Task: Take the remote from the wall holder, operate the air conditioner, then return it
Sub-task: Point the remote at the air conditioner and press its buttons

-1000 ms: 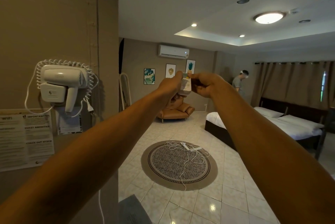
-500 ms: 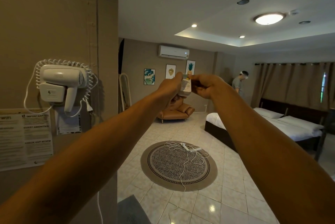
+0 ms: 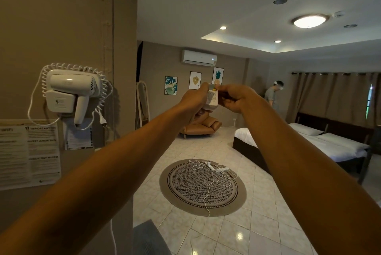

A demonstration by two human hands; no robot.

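Both arms are stretched out in front of me. A small white remote [image 3: 212, 99] is held upright between my left hand [image 3: 193, 100] and my right hand [image 3: 235, 98], at the middle of the head view. My left hand wraps its left side and bottom; the fingers of my right hand pinch its right edge near the top. The remote points toward the white air conditioner [image 3: 199, 58] mounted high on the far wall, above the hands. No wall holder for the remote can be made out.
A white hair dryer [image 3: 70, 95] with coiled cord hangs on the near left wall above printed notices [image 3: 28, 153]. A round rug [image 3: 203, 186] with a tangled white cable lies on the tiled floor. A brown armchair [image 3: 203, 128], a bed [image 3: 321, 143] and another person [image 3: 272, 95] are beyond.
Both hands keep the remote raised in nearly the same spot. The view has shifted very slightly; nothing was let go.
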